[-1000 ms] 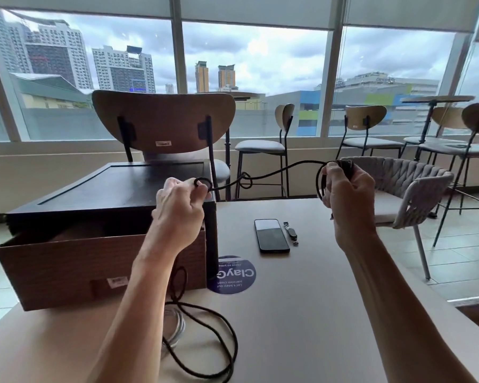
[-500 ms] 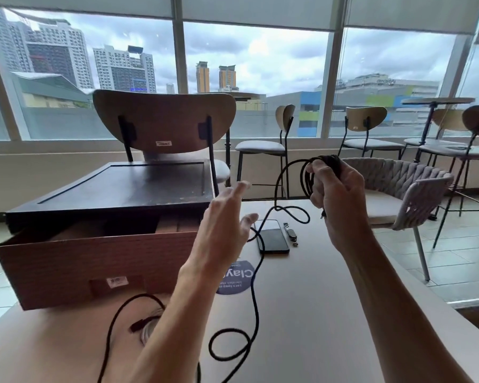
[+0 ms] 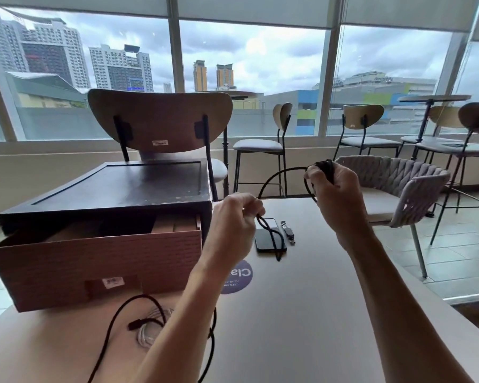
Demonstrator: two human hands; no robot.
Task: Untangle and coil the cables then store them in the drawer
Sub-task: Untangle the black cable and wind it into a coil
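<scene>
Half a second ago the left hand [image 3: 233,219] was open and free with fingers spread; now it has closed, pinching the black cable [image 3: 327,170] between thumb and fingertips above the phone [image 3: 263,239]. The right hand [image 3: 338,197], raised at about the same height as before, grips the wound coil in its fist, knuckles toward the camera. Between the hands, held apart, the cable arcs up and over from left to right. A twisted loop hangs below the left hand, and the slack runs toward the camera across the bench [image 3: 315,313], looping over a white cable [image 3: 145,331] in front of the open drawer [image 3: 94,261].
</scene>
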